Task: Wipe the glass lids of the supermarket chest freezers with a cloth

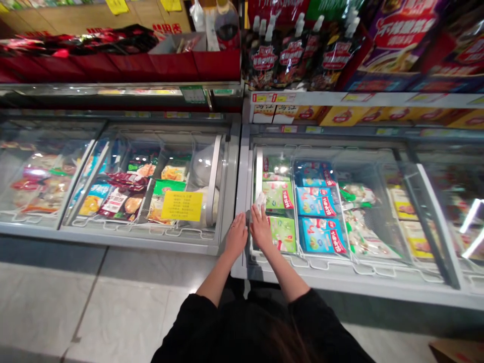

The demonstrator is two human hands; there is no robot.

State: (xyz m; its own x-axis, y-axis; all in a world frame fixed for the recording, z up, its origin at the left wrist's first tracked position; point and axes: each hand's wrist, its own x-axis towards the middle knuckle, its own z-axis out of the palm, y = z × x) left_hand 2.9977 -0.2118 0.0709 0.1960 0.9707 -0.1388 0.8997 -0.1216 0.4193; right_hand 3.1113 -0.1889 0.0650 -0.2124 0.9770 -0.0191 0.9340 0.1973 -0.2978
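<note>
Two chest freezers stand side by side in front of me. My left hand (236, 237) lies flat, fingers together and stretched out, on the grey left end frame of the right freezer (242, 201). My right hand (260, 226) rests on the freezer's glass lid (260, 166) at its left edge, with a small white cloth or tissue (260, 199) under its fingertips. Below the glass lie green boxes (279, 195) and blue boxes (314, 201) of frozen food.
The left freezer (151, 186) holds packets and a yellow notice (182, 205). Shelves above carry dark sauce pouches (295, 53) and red packets (75, 43). Pale tiled floor (113, 302) lies at my left; a cardboard box corner (457, 350) shows bottom right.
</note>
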